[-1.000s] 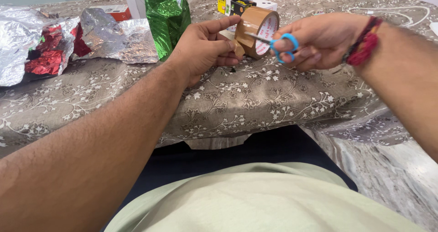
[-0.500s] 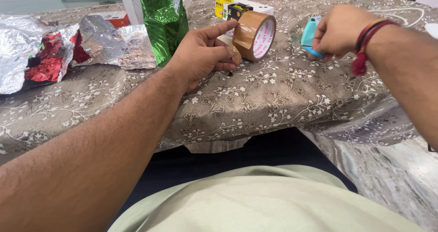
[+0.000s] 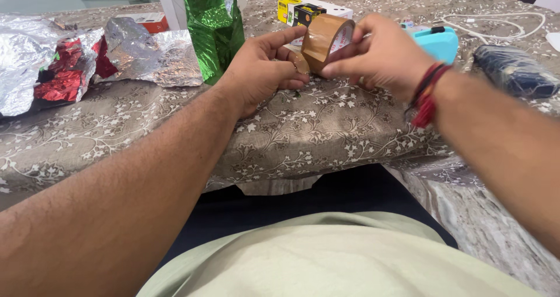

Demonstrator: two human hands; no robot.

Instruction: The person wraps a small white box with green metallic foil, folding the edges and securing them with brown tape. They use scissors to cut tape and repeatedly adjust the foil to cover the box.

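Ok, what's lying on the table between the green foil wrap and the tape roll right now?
In the head view, only the left hand fills that stretch, between the green foil wrap and the brown tape roll; its fingertips hold a cut strip of tape by the roll.

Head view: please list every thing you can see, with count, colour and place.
tape roll: 1, brown, on edge between both hands
tape piece: 1, brown, at left fingers
green foil: 1, shiny green, upright, left of the hands
silver foil: crumpled sheets, silver, far left
red foil: crumpled, red, among silver foil
white box: 1, white, behind green foil
small boxes: several, yellow, black and white, behind tape roll
teal object: 1, teal, right of right hand
dark bundle: 1, dark blue, far right
cable: 1, white, far right
tablecloth: 1, grey, floral, covers the table
left hand: holds tape piece
right hand: on tape roll; red thread at the wrist
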